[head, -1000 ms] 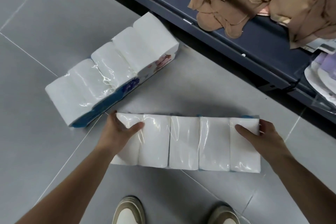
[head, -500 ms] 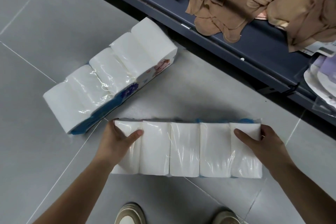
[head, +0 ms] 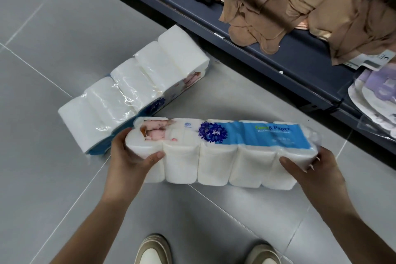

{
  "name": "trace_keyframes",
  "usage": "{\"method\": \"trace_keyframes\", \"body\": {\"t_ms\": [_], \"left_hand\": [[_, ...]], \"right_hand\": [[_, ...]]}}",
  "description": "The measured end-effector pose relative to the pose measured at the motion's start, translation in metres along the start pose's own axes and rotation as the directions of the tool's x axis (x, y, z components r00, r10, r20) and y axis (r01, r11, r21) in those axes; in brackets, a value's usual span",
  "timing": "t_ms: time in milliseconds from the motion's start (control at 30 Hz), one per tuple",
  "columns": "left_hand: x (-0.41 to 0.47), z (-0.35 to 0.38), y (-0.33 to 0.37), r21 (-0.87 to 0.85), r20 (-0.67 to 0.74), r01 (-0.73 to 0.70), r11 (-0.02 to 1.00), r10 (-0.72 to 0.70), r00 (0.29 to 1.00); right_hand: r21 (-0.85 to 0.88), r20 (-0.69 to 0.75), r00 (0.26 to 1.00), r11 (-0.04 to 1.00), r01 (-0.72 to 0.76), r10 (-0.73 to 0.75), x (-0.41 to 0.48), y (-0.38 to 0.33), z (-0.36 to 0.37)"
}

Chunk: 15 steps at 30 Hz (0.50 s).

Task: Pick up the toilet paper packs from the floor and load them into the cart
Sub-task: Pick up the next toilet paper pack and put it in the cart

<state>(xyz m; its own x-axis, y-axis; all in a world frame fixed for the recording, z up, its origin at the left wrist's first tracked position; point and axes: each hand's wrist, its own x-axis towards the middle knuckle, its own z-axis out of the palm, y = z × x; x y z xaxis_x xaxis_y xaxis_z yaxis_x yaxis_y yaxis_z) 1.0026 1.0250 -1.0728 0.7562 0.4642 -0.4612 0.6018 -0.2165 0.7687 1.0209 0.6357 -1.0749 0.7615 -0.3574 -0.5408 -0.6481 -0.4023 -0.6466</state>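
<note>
I hold a long plastic-wrapped toilet paper pack (head: 222, 156) off the grey tiled floor, level and crosswise in front of me, its blue printed label facing up and away. My left hand (head: 130, 156) grips its left end and my right hand (head: 310, 169) grips its right end. A second toilet paper pack (head: 128, 92) of white rolls lies diagonally on the floor just behind and to the left, apart from my hands. No cart is in view.
A dark blue shelf edge (head: 267, 58) runs diagonally across the upper right, hung with tan stockings (head: 300, 6) and black items. Bagged goods (head: 377, 96) sit low at the far right. My two shoes (head: 154, 251) stand at the bottom.
The pack I grip has come up off the floor and rolled toward me, so its blue label now shows. Both hands stayed on its ends. The other pack has not moved.
</note>
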Motion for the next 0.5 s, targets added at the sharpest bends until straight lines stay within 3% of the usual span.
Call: {"method": "trace_keyframes", "body": {"t_ms": [133, 200, 267, 333, 400, 500], "left_hand": [[0.0, -0.012, -0.007, 0.109, 0.047, -0.004, 0.994, -0.001, 0.999], [0.0, -0.016, -0.007, 0.238, 0.088, -0.035, 0.971, 0.014, 0.996], [-0.002, -0.018, -0.005, 0.426, 0.14, -0.09, 0.9, 0.033, 0.99], [-0.001, -0.018, -0.001, 0.566, 0.204, -0.195, 0.801, 0.093, 0.975], [0.003, -0.015, 0.002, 0.668, 0.277, -0.291, 0.685, 0.134, 0.952], [0.011, -0.01, 0.002, 0.767, 0.381, -0.353, 0.537, 0.063, 0.923]], "right_hand": [[0.145, 0.04, 0.999, 0.989, -0.031, 0.025, -0.01, 0.002, -0.003], [0.092, 0.039, 0.999, 0.995, -0.022, 0.018, -0.014, 0.005, -0.007], [-0.14, 0.01, 0.999, 0.989, 0.037, -0.036, -0.015, 0.007, -0.008], [-0.39, 0.018, 0.991, 0.912, 0.13, -0.133, -0.017, 0.004, -0.006], [-0.546, 0.094, 0.964, 0.796, 0.259, -0.249, -0.016, -0.003, -0.005], [-0.726, 0.245, 0.919, 0.57, 0.385, -0.309, -0.006, -0.008, -0.003]]}}
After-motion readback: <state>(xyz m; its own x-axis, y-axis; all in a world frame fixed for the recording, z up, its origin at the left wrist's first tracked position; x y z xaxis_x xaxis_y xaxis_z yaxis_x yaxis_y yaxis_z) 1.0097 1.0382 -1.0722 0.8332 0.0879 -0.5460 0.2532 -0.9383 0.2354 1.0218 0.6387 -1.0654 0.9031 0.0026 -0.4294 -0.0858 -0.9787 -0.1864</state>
